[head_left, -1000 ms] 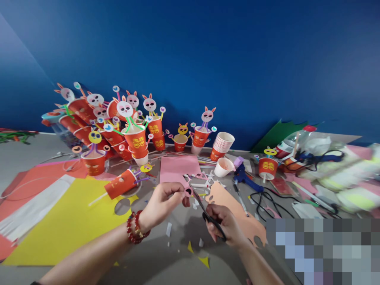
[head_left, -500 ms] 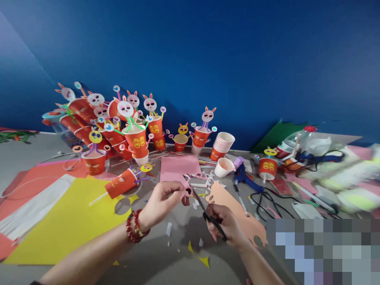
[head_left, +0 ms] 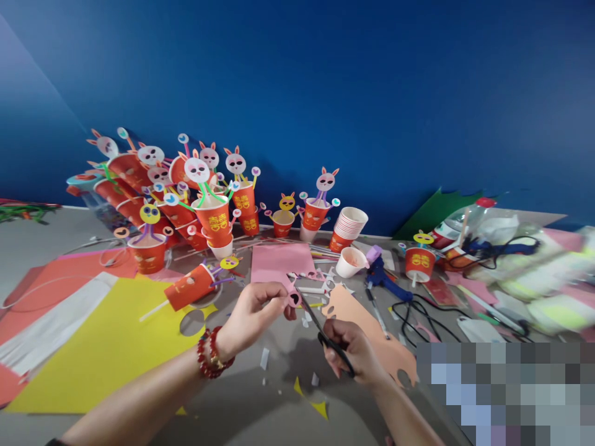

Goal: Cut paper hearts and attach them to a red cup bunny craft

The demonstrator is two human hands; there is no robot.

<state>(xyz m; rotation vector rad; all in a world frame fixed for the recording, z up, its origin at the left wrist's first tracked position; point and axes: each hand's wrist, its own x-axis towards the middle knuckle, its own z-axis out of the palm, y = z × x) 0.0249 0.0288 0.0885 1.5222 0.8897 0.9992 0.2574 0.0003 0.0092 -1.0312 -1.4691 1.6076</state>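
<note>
Between its fingertips my left hand [head_left: 255, 311] pinches a small pink paper piece [head_left: 294, 300] with a dark heart shape on it. My right hand [head_left: 352, 353] is closed around the handles of black-handled scissors [head_left: 335, 350], whose blades point up and left, right beside the pink piece. Behind the hands lies a pink paper sheet [head_left: 281, 263] with cut scraps near its right corner. An orange paper sheet [head_left: 367, 325] with cut-out holes lies partly behind my right hand.
Red cups with paper rabbit figures [head_left: 211, 217] stand at the back left. Yellow paper [head_left: 102, 347] covers the left side. Stacked cups [head_left: 351, 223], a white cup [head_left: 350, 262], a blue glue gun [head_left: 388, 282] with black cable, and a bottle [head_left: 465, 220] are at the right.
</note>
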